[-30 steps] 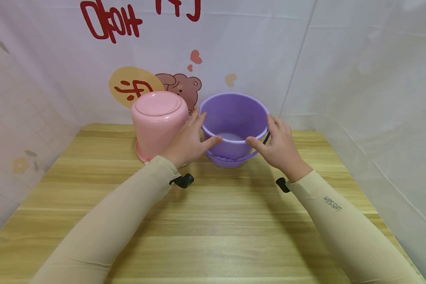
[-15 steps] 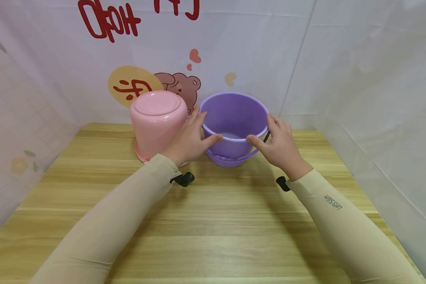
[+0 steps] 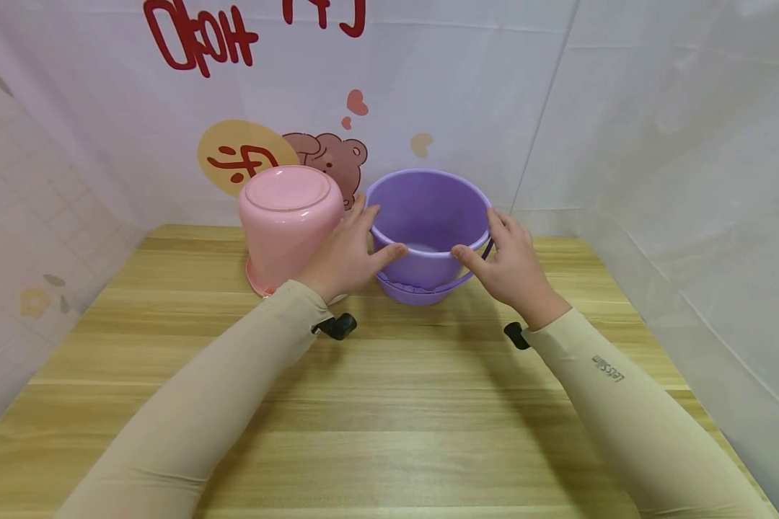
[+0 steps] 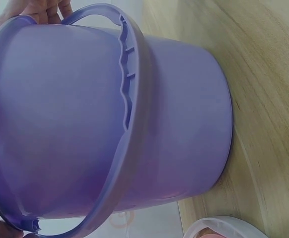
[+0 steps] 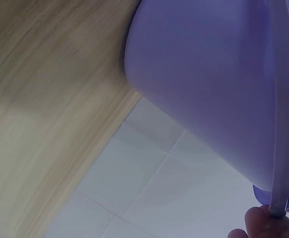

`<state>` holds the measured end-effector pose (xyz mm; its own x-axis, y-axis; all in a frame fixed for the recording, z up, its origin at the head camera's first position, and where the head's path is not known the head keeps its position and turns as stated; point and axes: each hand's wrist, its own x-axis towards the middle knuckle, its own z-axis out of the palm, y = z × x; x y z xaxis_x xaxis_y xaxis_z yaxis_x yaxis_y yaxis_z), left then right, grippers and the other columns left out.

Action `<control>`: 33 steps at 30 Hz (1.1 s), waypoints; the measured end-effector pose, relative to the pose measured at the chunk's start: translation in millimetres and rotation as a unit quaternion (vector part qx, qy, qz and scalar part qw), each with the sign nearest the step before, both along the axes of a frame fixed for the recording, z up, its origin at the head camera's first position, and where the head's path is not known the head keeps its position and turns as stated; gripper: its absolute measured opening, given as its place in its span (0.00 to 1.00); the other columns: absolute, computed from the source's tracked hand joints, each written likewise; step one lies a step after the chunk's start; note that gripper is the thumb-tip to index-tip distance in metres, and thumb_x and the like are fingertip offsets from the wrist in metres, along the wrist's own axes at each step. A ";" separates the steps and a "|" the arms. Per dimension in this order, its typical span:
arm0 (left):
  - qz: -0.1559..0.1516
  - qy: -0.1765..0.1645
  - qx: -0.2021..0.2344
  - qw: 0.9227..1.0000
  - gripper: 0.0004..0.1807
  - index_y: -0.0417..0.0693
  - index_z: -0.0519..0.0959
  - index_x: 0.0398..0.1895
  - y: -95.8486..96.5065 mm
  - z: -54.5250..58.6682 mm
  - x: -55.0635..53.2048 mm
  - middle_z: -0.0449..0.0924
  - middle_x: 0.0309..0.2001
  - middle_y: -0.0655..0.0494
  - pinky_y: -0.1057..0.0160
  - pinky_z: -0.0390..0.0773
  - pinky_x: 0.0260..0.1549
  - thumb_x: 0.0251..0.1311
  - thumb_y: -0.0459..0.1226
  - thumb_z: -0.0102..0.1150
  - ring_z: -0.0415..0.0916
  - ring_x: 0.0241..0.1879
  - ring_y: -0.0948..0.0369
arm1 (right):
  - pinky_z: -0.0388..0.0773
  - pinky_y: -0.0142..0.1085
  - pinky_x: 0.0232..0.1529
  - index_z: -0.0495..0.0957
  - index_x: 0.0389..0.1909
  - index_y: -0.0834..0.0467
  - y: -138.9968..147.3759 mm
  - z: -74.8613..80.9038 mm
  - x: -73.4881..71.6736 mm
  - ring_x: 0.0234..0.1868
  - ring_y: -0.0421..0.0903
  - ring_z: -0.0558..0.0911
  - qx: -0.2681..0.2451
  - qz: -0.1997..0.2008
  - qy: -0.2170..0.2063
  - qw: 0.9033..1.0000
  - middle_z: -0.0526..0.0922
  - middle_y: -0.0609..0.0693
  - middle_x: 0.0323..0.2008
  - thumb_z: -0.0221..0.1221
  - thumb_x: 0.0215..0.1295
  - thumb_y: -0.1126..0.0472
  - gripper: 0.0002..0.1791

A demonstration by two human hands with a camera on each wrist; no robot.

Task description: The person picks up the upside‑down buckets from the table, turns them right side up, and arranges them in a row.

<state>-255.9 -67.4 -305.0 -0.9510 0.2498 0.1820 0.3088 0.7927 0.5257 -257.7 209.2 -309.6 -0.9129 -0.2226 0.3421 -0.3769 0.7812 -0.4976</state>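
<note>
A purple bucket (image 3: pixel 418 270) stands upright on the wooden table, its mouth facing up. Its purple handle (image 4: pixel 139 84) hangs down across the near side. My left hand (image 3: pixel 344 254) holds the rim on the left, thumb along the near edge and fingers spread round the side. On the opposite side my right hand (image 3: pixel 513 270) grips the rim in the same way, its fingertips (image 5: pixel 263 223) close by the handle's end. Left of the purple bucket is a pink bucket (image 3: pixel 285 238) turned upside down, partly hidden behind my left hand and wrist.
The wooden table (image 3: pixel 389 425) reaches back to a white sheet (image 3: pixel 480 94) printed with a bear, hearts and red writing. Pale sheets also hang at both sides. Low beside the purple bucket, a white curved band (image 4: pixel 229 225) shows in the left wrist view.
</note>
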 end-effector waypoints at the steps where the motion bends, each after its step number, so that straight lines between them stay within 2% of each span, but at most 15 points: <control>1: 0.000 0.000 0.000 1.000 0.57 0.55 0.49 0.72 0.1 0.1 -0.1 0.28 0.74 0.58 0.48 0.52 0.67 0.42 0.78 0.37 0.39 0.73 0.51 | 0.54 0.59 0.62 0.47 0.72 0.51 0.0 -0.1 -0.1 0.67 0.61 0.54 0.000 0.000 0.000 1.000 0.58 0.55 0.68 0.53 0.55 0.30 0.50; 17: 0.001 0.011 0.000 1.000 0.55 0.56 0.52 0.72 1.7 -1.7 -1.5 0.27 0.74 0.59 0.48 0.52 0.67 0.44 0.77 0.37 0.40 0.73 0.51 | 0.52 0.60 0.64 0.44 0.72 0.56 -0.1 0.8 1.6 0.70 0.60 0.51 0.011 -0.010 -0.017 1.000 0.53 0.56 0.70 0.48 0.58 0.29 0.51; 25: 0.005 0.011 -0.001 1.000 0.55 0.58 0.52 0.71 0.9 -0.7 2.1 0.26 0.74 0.61 0.47 0.52 0.67 0.43 0.77 0.36 0.41 0.72 0.50 | 0.54 0.61 0.63 0.44 0.73 0.52 -0.9 -0.9 4.7 0.69 0.59 0.54 -0.002 -0.007 -0.011 1.000 0.54 0.56 0.70 0.51 0.58 0.33 0.49; 30: 0.004 0.015 -0.007 1.000 0.55 0.58 0.52 0.71 0.1 -1.2 4.0 0.27 0.74 0.59 0.47 0.52 0.67 0.43 0.78 0.36 0.41 0.72 0.48 | 0.55 0.61 0.62 0.45 0.73 0.49 -1.1 -1.7 6.9 0.69 0.58 0.55 -0.010 -0.005 -0.004 1.000 0.54 0.55 0.70 0.51 0.57 0.31 0.49; 33: 0.003 0.018 -0.009 1.000 0.55 0.58 0.52 0.71 -0.3 -1.6 5.0 0.28 0.74 0.57 0.46 0.52 0.67 0.43 0.78 0.36 0.41 0.72 0.47 | 0.55 0.61 0.63 0.45 0.73 0.51 -1.0 -1.8 7.9 0.69 0.58 0.55 -0.007 -0.004 0.000 1.000 0.54 0.56 0.70 0.51 0.57 0.31 0.50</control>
